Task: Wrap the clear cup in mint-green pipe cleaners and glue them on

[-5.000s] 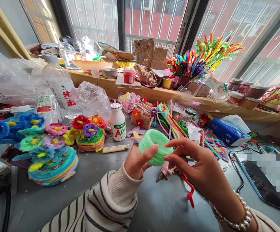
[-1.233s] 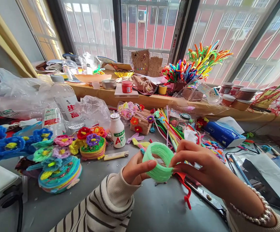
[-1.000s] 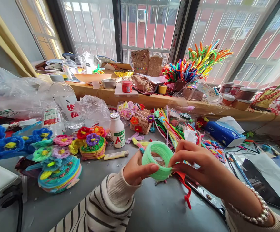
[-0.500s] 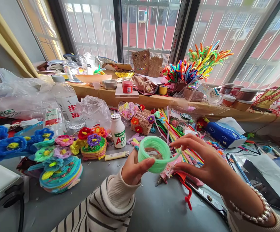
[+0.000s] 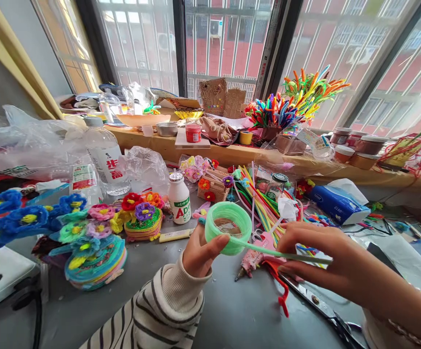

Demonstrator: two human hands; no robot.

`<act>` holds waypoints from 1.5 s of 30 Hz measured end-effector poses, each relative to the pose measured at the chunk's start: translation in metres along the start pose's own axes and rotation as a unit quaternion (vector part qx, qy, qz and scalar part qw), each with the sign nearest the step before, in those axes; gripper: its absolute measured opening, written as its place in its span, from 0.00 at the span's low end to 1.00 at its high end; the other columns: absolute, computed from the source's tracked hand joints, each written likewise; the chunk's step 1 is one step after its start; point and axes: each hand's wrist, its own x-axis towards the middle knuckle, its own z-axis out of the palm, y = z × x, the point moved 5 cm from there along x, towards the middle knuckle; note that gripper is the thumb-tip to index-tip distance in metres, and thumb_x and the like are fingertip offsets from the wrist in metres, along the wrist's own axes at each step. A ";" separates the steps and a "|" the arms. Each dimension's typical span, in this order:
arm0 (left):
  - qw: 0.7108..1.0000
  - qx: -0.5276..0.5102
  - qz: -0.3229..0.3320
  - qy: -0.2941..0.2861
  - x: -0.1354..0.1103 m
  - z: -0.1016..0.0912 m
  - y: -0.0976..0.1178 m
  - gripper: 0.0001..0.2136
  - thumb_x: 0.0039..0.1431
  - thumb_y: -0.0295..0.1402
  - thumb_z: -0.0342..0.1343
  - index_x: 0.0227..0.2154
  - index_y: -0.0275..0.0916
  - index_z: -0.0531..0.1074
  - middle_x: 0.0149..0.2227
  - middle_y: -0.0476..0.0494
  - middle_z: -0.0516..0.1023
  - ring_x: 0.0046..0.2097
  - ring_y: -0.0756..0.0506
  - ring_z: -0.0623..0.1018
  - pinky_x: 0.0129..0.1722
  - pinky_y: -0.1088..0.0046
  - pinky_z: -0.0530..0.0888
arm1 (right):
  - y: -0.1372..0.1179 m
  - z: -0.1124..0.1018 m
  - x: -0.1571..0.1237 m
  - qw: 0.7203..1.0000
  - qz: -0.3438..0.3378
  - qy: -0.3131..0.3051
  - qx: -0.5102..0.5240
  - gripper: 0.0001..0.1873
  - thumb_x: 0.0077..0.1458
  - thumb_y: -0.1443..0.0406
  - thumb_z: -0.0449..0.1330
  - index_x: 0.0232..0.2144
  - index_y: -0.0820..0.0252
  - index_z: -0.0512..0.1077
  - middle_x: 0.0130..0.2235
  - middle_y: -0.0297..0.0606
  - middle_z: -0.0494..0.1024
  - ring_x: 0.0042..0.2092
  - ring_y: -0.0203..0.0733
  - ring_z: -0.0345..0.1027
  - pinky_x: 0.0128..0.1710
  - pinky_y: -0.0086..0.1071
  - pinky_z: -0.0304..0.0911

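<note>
My left hand [image 5: 203, 249] grips a round, hollow ring wound with light green pipe cleaner [image 5: 245, 220], its thumb across the near side. From the ring's front a loose green strand runs to the right. My right hand [image 5: 312, 249] pinches that strand, and its free end sticks out beyond the fingers. Below the strand a pink glue gun [image 5: 252, 259] lies with its nozzle to the left, beside a red pipe cleaner [image 5: 281, 288]. A pair of scissors [image 5: 323, 308] lies under my right hand, partly covered.
Pipe-cleaner flowers [image 5: 87, 230] on a coiled base stand at the left, near a white drink bottle [image 5: 179, 198]. Several loose pipe cleaners [image 5: 261, 196] lie behind the ring. A blue tissue pack [image 5: 336, 201] is at the right. Paint jars [image 5: 371, 144] stand on the windowsill.
My right hand has moved right, away from the ring, drawing the green strand out straight. The ring stays in my left hand, almost in place. More of the scissors shows.
</note>
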 end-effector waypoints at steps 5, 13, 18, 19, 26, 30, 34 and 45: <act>0.996 0.007 0.084 0.013 -0.001 -0.001 0.006 0.25 0.34 0.33 0.64 0.40 0.36 0.68 0.36 0.40 0.76 0.40 0.35 0.75 0.42 0.56 0.69 | 0.018 -0.021 -0.015 0.993 0.024 0.075 -0.084 0.07 0.53 0.61 0.53 0.31 0.54 0.70 0.32 0.33 0.74 0.33 0.36 0.67 0.33 0.28 0.61; 0.996 -0.042 0.060 0.050 0.005 -0.014 0.012 0.21 0.38 0.35 0.63 0.39 0.37 0.71 0.39 0.42 0.77 0.44 0.38 0.74 0.45 0.63 0.70 | 0.055 -0.056 -0.030 0.933 0.178 0.250 -0.190 0.13 0.50 0.56 0.51 0.28 0.56 0.71 0.27 0.35 0.74 0.28 0.41 0.66 0.29 0.33 0.59; 0.995 -0.089 0.043 0.033 0.010 -0.017 0.020 0.16 0.44 0.35 0.60 0.39 0.41 0.71 0.39 0.47 0.78 0.43 0.42 0.75 0.41 0.71 0.73 | 0.071 -0.054 -0.040 0.915 0.228 0.282 -0.174 0.17 0.48 0.52 0.51 0.25 0.56 0.71 0.25 0.36 0.75 0.24 0.40 0.65 0.27 0.33 0.58; 0.994 -0.094 0.040 0.030 0.011 -0.018 0.021 0.16 0.45 0.36 0.59 0.39 0.40 0.71 0.40 0.47 0.77 0.43 0.42 0.75 0.41 0.72 0.73 | 0.075 -0.051 -0.043 0.916 0.238 0.277 -0.168 0.18 0.48 0.51 0.51 0.25 0.56 0.71 0.24 0.35 0.75 0.24 0.39 0.64 0.26 0.33 0.58; 0.988 -0.153 -0.002 0.012 0.013 -0.023 0.019 0.23 0.48 0.39 0.56 0.48 0.39 0.65 0.44 0.45 0.75 0.48 0.42 0.72 0.46 0.74 0.71 | 0.087 0.011 -0.038 0.948 0.284 0.115 -0.082 0.26 0.52 0.50 0.47 0.14 0.59 0.65 0.15 0.33 0.69 0.18 0.34 0.59 0.20 0.28 0.54; 0.987 -0.159 -0.013 0.023 0.013 -0.026 0.015 0.25 0.48 0.39 0.55 0.50 0.39 0.62 0.44 0.44 0.75 0.48 0.42 0.72 0.46 0.74 0.71 | 0.076 0.043 -0.027 0.959 0.241 0.117 -0.090 0.19 0.49 0.51 0.52 0.27 0.60 0.71 0.30 0.40 0.75 0.33 0.42 0.69 0.32 0.33 0.63; 0.987 -0.155 -0.036 0.018 0.014 -0.026 0.009 0.24 0.48 0.39 0.55 0.50 0.39 0.63 0.45 0.43 0.75 0.48 0.41 0.72 0.47 0.71 0.70 | 0.076 0.067 -0.019 0.958 0.251 0.093 -0.102 0.21 0.42 0.54 0.60 0.35 0.64 0.70 0.38 0.45 0.75 0.41 0.49 0.68 0.40 0.38 0.63; 0.982 -0.174 -0.072 0.028 0.014 -0.028 -0.002 0.22 0.46 0.40 0.57 0.45 0.37 0.65 0.43 0.42 0.75 0.48 0.39 0.72 0.47 0.68 0.70 | 0.078 0.064 -0.017 0.950 0.253 0.139 -0.120 0.13 0.44 0.60 0.54 0.32 0.64 0.67 0.36 0.45 0.74 0.37 0.46 0.70 0.37 0.37 0.64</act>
